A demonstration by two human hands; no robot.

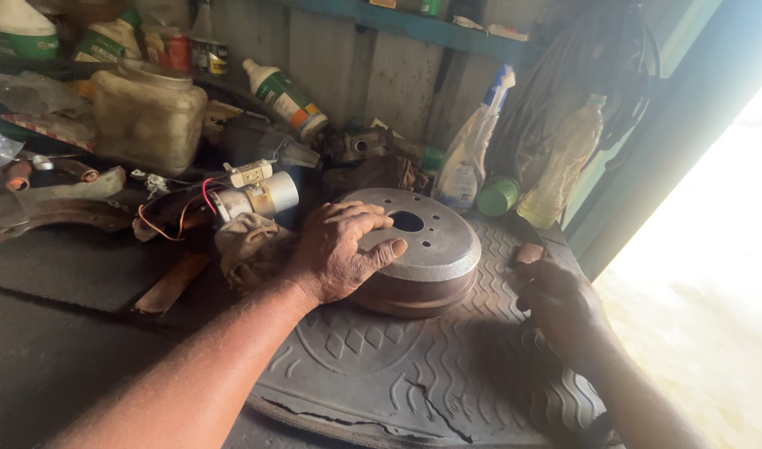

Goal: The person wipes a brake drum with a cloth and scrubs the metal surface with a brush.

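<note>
A cluttered workbench fills the view, and its near right part is covered by a worn, cracked rubber mat with a wavy tread, which gives heavy metal parts a soft, non-slip bed. On that mat, just past centre toward one o'clock, sits a round metal brake drum, flat face up with its centre hole and small bolt holes showing, the stable way for such a part to lie. The left hand lies over the drum's nine o'clock edge, palm down, fingers spread across the top and thumb along the rim, so it looks like a steadying press rather than a closed grip; nothing is enclosed in it. The right hand rests on the mat at three o'clock of the drum, well apart from it, in shadow; its fingers curl near a small brownish block, but whether it holds anything cannot be told. At nine o'clock of the drum, just beside the left hand, a dirty rag lies bunched, and beyond it a small cylindrical motor with red wires. At twelve to one o'clock, against the wall, stand a spray bottle, a green-capped container and a plastic bottle of yellowish liquid, kept back from the work area.
</note>
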